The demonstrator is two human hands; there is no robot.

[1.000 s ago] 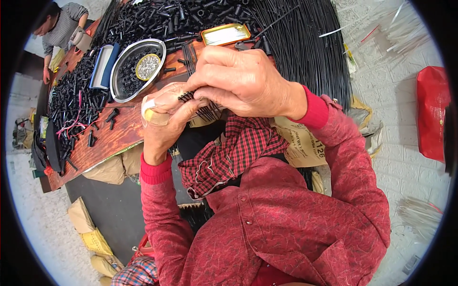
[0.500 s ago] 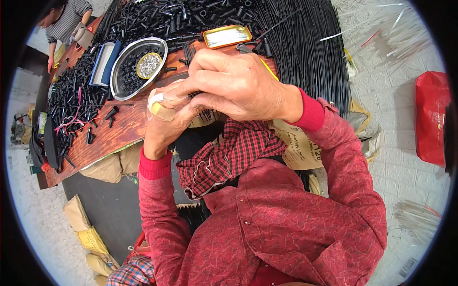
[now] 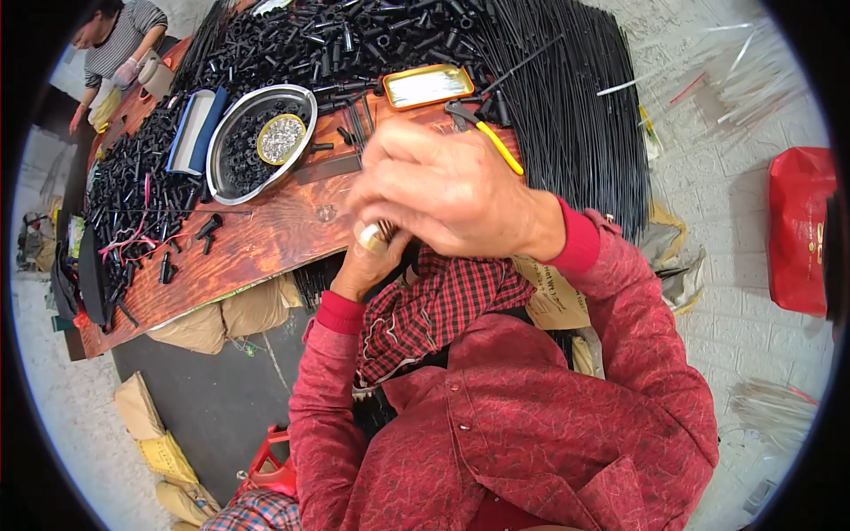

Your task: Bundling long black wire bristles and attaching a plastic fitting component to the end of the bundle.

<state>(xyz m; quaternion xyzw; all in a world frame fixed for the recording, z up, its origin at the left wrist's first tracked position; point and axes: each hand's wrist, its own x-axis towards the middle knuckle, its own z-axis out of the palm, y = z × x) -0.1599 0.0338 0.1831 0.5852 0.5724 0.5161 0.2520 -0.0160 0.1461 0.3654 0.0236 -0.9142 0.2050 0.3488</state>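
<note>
My left hand, with a tan bandage around a finger, is closed around several thin dark rods; only a short stretch of them shows beside the thumb. My right hand is just above it and partly covers it. Its fingers are curled together and slightly blurred, and I cannot make out what is between them. Past the right knuckles lie yellow-handled pliers on the wooden table.
A steel tray holds small black parts and a round tin of tiny silvery pieces. Near it are a blue box, a yellow-rimmed tin, heaped black tubular parts and long black rods. A co-worker is at far left.
My left hand has shifted right and toward me, below the right hand. The right hand's fingers have lifted off the left hand's bandaged finger. The pliers show more fully.
</note>
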